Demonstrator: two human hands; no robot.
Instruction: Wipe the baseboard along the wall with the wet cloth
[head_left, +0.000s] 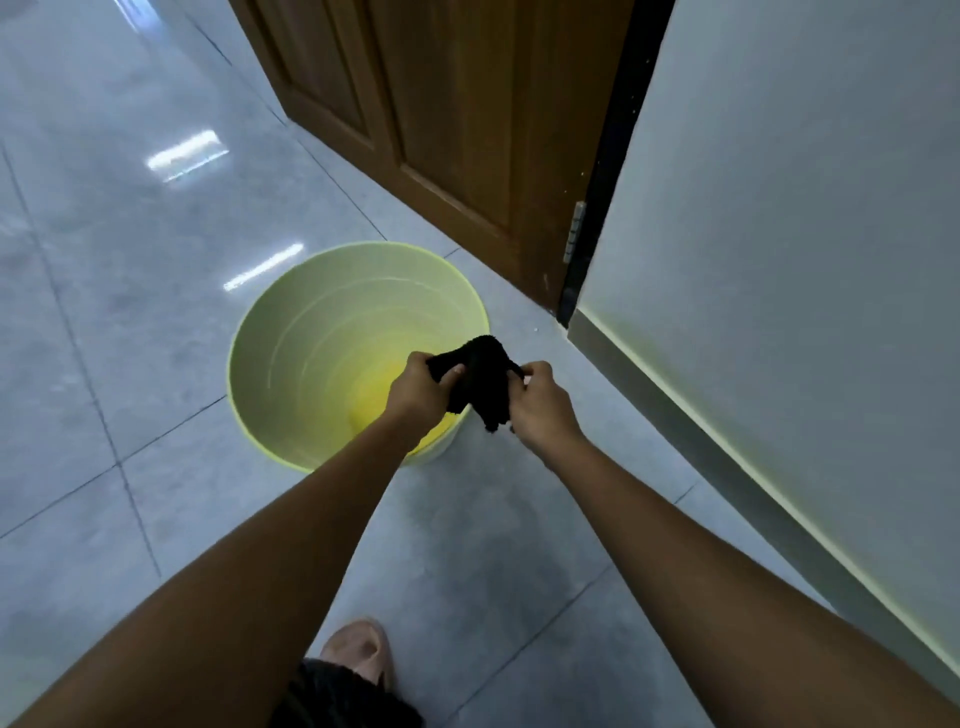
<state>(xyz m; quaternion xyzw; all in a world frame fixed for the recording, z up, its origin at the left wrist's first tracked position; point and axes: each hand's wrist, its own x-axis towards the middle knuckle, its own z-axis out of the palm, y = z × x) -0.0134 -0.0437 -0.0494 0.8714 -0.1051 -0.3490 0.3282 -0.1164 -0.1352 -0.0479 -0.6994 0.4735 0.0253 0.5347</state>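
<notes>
A black cloth (480, 376) hangs bunched between both my hands, above the right rim of a pale green bucket (291, 332). My left hand (418, 389) pinches its left end over the bucket's inside. My right hand (540, 402) grips its right side, just outside the rim. The grey baseboard (727, 467) runs along the foot of the white wall (805, 234) on the right, from the door frame toward the lower right corner. The cloth and the baseboard are apart.
The bucket stands on a glossy grey tiled floor (130, 312). A brown wooden door (441, 114) with a hinge stands behind it, beside the wall's dark edge. My foot in a pink slipper (361, 652) is at the bottom centre.
</notes>
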